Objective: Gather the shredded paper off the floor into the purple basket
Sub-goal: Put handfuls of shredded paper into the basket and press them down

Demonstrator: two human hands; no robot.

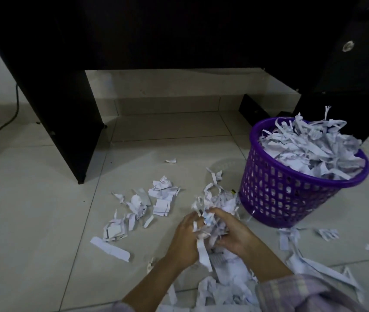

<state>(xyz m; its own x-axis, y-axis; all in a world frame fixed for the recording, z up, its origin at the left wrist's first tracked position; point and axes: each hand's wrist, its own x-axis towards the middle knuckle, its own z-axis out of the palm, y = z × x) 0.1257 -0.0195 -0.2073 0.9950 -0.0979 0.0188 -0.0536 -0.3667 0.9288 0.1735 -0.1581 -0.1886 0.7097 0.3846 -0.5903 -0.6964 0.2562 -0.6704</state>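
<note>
A purple lattice basket (pixel 275 194) stands on the tiled floor at the right, heaped above its rim with shredded paper (pixel 314 149). Just left of the basket's base, my left hand (pixel 184 239) and my right hand (pixel 235 235) hold a bunch of white paper strips (pixel 212 212) between them, fingers curled round it. More shreds lie loose on the floor to the left (pixel 134 210), a long strip (pixel 110 248) nearer me, and a pile under my forearms (pixel 224 287). Further strips lie right of my right arm (pixel 309 262).
A dark desk (pixel 55 86) stands behind, its side panel reaching the floor at the left and a cabinet part at the right behind the basket. A black cable (pixel 1 129) runs along the floor at far left. One small scrap (pixel 171 160) lies under the desk edge.
</note>
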